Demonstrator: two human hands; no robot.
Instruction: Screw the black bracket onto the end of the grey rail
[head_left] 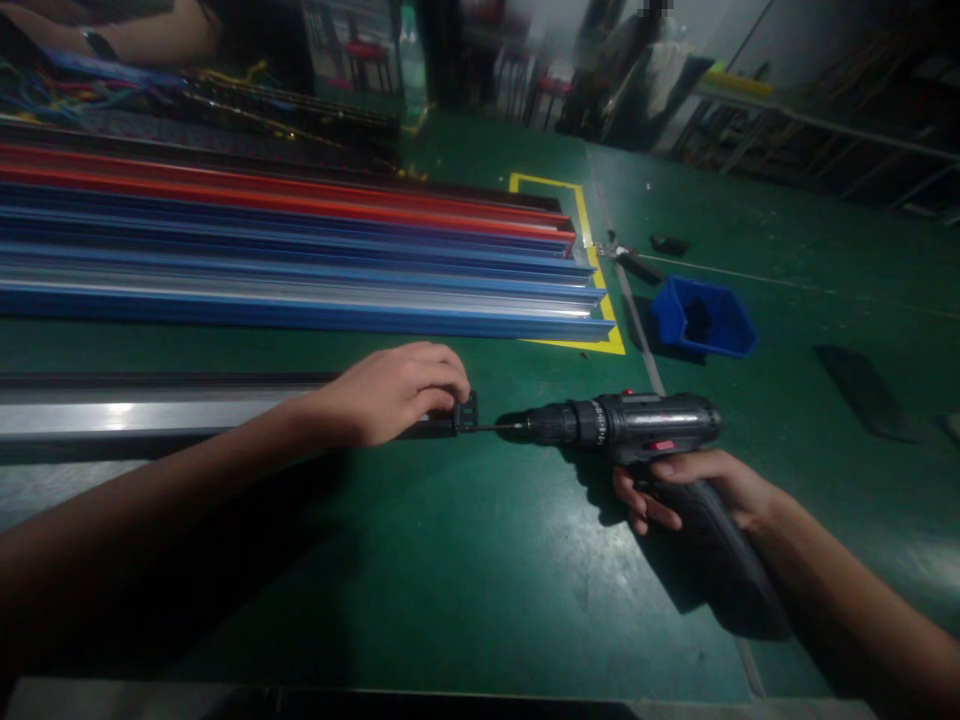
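My right hand (697, 490) is wrapped round the grip of a black cordless drill (637, 420), which lies level with its nose pointing left. From its chuck a thin bit (491, 427) reaches to a small black end cap (466, 412) on the end of a long profile. That profile (150, 412), silver on top with dark edges, runs in from the left. Over its end rests my left hand (397, 395), fingers curled down onto the profile and end cap. The exact contact under those fingers is hidden.
Blue profiles (300, 290) and a red profile (300, 195) lie behind, ending at yellow tape (611, 305) on the green table (480, 560). A blue bin (705, 318) holds dark parts at the right. Another person's arm (150, 38) is at the upper left, beside coloured wires.
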